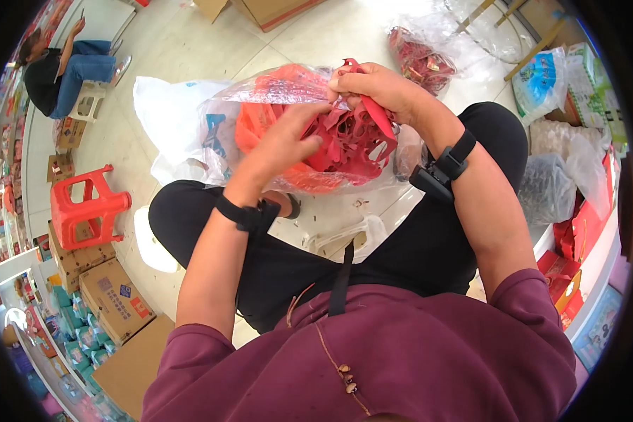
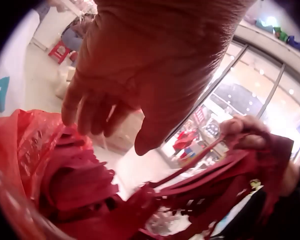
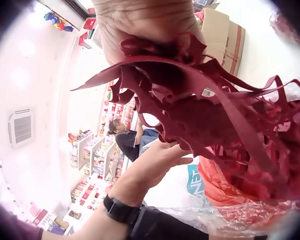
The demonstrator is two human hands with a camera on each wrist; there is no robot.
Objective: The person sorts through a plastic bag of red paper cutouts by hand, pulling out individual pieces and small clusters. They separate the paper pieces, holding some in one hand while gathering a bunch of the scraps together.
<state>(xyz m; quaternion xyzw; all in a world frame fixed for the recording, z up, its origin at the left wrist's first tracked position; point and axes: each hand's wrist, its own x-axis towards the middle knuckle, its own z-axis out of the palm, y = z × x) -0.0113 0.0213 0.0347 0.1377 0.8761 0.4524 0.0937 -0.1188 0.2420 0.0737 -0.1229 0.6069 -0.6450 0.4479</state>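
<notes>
A tangled heap of dark red, ribbon-like cut strips (image 1: 348, 144) fills an orange-red plastic bag (image 1: 253, 130), with a clear plastic bag (image 1: 288, 93) around it. My right hand (image 1: 378, 88) grips a bunch of the strips above the heap. In the right wrist view, the gripped strips (image 3: 210, 115) hang from under the palm and trail down into the bag. At the left side of the heap, my left hand (image 1: 288, 139) hovers with loosely bent fingers. The left wrist view shows nothing held between its fingers (image 2: 92, 115).
A white bag (image 1: 172, 116) lies left of the heap. Farther left stand a red stool (image 1: 88, 207) and cardboard boxes (image 1: 116, 299). Another clear bag of red pieces (image 1: 422, 60) lies on the floor ahead. A seated person (image 1: 53, 77) is at the upper left.
</notes>
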